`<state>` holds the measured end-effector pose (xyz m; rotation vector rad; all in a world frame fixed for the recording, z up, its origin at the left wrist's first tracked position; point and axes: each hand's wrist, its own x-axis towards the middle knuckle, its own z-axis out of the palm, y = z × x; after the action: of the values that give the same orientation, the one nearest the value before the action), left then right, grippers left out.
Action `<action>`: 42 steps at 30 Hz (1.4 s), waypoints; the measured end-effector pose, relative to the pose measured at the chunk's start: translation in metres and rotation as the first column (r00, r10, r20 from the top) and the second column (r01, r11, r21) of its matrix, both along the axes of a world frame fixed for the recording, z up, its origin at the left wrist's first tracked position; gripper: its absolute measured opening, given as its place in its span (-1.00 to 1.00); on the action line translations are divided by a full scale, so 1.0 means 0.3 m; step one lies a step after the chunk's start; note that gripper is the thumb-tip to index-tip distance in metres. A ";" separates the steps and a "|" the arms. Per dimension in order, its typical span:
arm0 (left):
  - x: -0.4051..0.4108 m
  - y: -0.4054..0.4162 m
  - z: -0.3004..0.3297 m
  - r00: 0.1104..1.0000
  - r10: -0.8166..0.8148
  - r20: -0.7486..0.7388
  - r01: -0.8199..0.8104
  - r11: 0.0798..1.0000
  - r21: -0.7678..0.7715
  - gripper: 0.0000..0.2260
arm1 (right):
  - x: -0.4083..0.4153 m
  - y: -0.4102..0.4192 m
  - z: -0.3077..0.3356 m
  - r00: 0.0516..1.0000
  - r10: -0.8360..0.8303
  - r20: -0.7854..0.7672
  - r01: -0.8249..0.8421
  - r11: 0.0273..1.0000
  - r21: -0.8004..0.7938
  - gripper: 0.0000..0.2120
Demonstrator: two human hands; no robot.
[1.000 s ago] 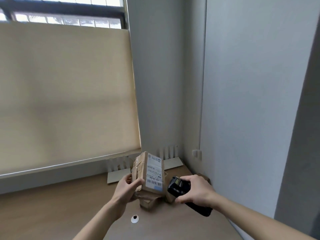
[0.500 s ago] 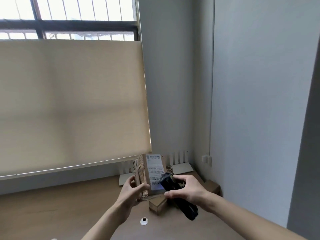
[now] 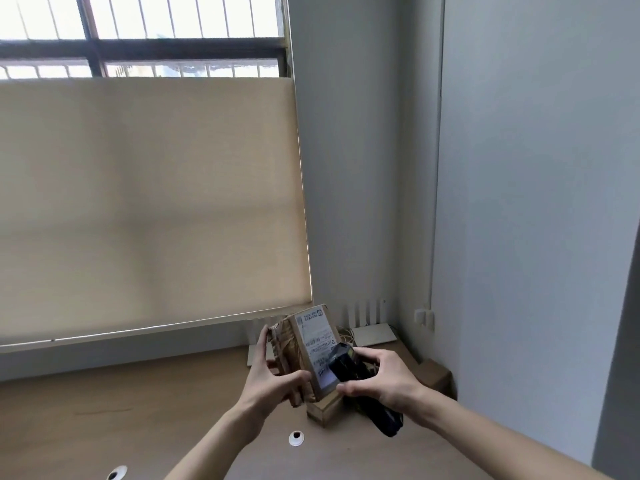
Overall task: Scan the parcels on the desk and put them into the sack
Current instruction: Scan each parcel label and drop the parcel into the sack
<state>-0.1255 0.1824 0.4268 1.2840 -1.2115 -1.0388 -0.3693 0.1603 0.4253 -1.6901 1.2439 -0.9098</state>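
**Scanner closed in on parcel label; scan in hand**

Since the earlier frames, the scanner (image 3: 349,368) has moved from beside the parcel (image 3: 304,351) to directly over the barcode at the lower end of its label (image 3: 317,336), its head now overlapping the label face.

Parcel position: held clear above the desk (image 3: 156,403), upright and tilted, label toward the person, just above a second small carton (image 3: 323,410) resting on the desk. A third carton (image 3: 433,374) sits beyond the scanner, against the wall.

Left hand (image 3: 273,375): clamped on the parcel, thumb across the near lower edge, fingers wrapped behind the taped side.
Right hand (image 3: 384,379): clamped round the scanner body.

Handling assessment: rigid cardboard, creased and heavily taped; held one-handed, so judged light. Tape looks slick; grip across opposite faces, clear of the label, is advisable. Sack not in view.
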 end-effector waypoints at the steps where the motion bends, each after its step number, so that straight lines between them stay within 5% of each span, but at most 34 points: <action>1: 0.001 -0.003 0.001 1.000 0.006 0.007 -0.006 1.000 0.000 0.13 | -0.002 -0.005 -0.001 1.000 -0.006 0.001 0.006 1.000 0.007 -0.18; 10: 0.004 -0.035 -0.018 0.992 0.063 -0.111 -0.059 0.998 0.038 -0.22 | -0.009 -0.034 -0.017 0.994 -0.021 -0.104 0.021 1.000 0.003 0.02; 14: 0.011 -0.051 -0.031 0.993 0.049 -0.106 -0.051 0.999 -0.015 -0.37 | -0.003 -0.028 0.005 0.953 -0.048 -0.299 0.033 0.998 -0.054 -0.26; 22: 0.059 -0.074 -0.057 0.992 0.116 -0.056 -0.120 0.990 -0.075 -0.35 | -0.001 -0.027 0.022 0.735 -0.137 -0.664 0.075 0.990 -0.122 -0.32; 42: 0.096 -0.069 -0.047 0.978 0.204 0.033 -0.197 0.968 -0.156 -0.33 | 0.042 -0.012 0.039 0.668 -0.153 -0.728 0.092 0.988 -0.123 -0.30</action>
<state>-0.0967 0.1618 0.4128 1.2887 -1.1483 -0.7581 -0.3567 0.1568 0.4369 -2.1553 1.8881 -0.3094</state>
